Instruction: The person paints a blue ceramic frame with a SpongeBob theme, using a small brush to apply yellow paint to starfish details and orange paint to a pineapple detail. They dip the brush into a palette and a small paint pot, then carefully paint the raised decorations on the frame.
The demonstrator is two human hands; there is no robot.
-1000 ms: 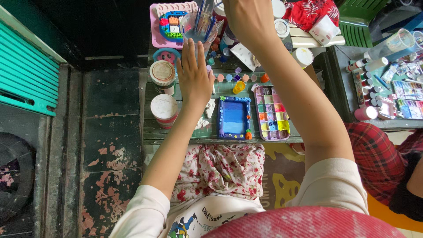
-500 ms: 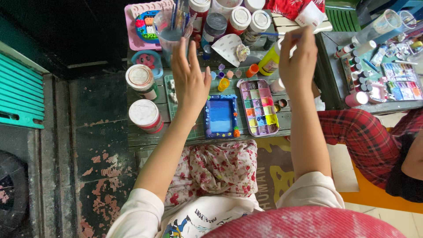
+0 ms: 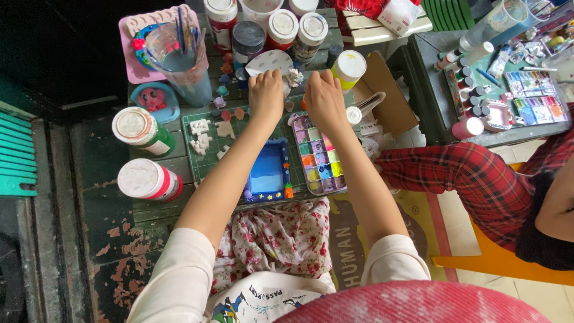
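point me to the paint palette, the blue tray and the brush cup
paint palette [image 3: 318, 157], head view, on its middle colour wells
blue tray [image 3: 267, 172], head view, on its blue inner floor
brush cup [image 3: 179, 69], head view, on its clear side wall

single head-worn view, aimed steeply down from above the lap, close over the green cutting mat [image 3: 239, 140] and paint palette [image 3: 320, 157], with no second view to overlap.

A worn dark floor [image 3: 89, 239] with flaking paint lies beside a low green table [image 3: 179, 164].
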